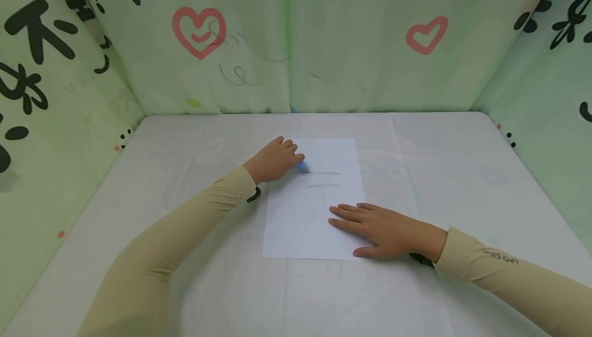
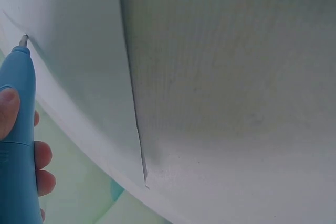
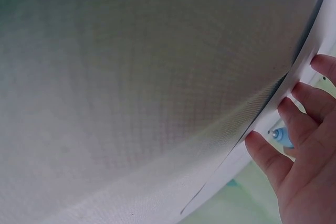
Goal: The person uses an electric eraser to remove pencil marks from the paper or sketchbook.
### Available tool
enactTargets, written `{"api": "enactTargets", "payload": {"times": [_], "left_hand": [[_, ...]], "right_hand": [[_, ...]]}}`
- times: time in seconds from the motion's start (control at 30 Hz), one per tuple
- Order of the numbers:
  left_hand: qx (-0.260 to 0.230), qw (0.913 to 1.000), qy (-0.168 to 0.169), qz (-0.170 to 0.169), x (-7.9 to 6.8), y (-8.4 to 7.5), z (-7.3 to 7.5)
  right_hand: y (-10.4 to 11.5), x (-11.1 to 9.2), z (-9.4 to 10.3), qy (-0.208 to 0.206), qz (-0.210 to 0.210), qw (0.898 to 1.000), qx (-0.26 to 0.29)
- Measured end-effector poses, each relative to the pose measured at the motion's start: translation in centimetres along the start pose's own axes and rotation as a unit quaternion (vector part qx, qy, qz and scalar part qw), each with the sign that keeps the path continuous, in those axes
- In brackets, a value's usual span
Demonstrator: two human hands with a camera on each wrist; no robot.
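Bordering the table (image 1: 444,172) hangs heart-printed cloth (image 1: 347,64); left hand (image 1: 274,160) grips blue pen (image 2: 19,103); right hand (image 1: 386,230), spread, partly covers paper (image 1: 302,219).

The right hand (image 3: 302,156) has its fingers spread, with the tips touching the white paper (image 3: 236,161) near its edge. A big pale tablecloth (image 3: 121,98) fills most of the view. What looks like a blue pen (image 3: 284,137) peeks out past the fingers, and a green backdrop (image 3: 236,203) is lower down.
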State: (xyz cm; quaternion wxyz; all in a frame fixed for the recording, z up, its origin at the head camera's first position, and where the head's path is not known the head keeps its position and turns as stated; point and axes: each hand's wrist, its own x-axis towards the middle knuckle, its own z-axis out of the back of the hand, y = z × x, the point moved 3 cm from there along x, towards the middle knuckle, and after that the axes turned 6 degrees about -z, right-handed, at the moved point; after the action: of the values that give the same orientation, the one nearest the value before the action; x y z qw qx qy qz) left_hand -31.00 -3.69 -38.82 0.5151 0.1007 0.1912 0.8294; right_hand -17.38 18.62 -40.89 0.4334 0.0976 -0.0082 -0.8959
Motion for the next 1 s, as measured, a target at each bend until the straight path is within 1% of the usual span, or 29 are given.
{"api": "enactTargets", "payload": {"times": [0.2, 0.33, 0.4, 0.5, 0.7, 0.83, 1.0], "left_hand": [[0.003, 0.9999, -0.003, -0.010, 0.05, -0.04, 0.27], [0.014, 0.9999, 0.004, -0.002, -0.02, 0.19, 0.08], [0.017, 0.9998, 0.003, -0.003, -0.04, 0.23, -0.07], [0.012, 0.9999, -0.005, -0.011, 0.01, 0.13, -0.08], [0.008, 0.9999, 0.002, -0.007, -0.07, 0.11, 0.16], [0.002, 0.9999, -0.006, -0.015, 0.02, -0.11, 0.31], [0.006, 0.9999, -0.009, -0.009, 0.18, -0.06, 0.20]], "right_hand": [[-0.06, 0.04, 0.06, 0.000, 0.000, 1.000, 0.004], [-0.04, 0.08, 0.05, 0.001, 0.000, 1.000, 0.003], [-0.01, 0.08, 0.04, 0.001, 0.000, 1.000, 0.003], [0.02, 0.05, 0.09, 0.001, 0.000, 1.000, 0.002], [0.06, 0.02, 0.12, -0.002, 0.003, 1.000, 0.001], [0.04, 0.05, 0.01, 0.001, 0.002, 1.000, 0.000], [0.01, 0.06, -0.04, -0.003, 0.003, 1.000, -0.004]]}}
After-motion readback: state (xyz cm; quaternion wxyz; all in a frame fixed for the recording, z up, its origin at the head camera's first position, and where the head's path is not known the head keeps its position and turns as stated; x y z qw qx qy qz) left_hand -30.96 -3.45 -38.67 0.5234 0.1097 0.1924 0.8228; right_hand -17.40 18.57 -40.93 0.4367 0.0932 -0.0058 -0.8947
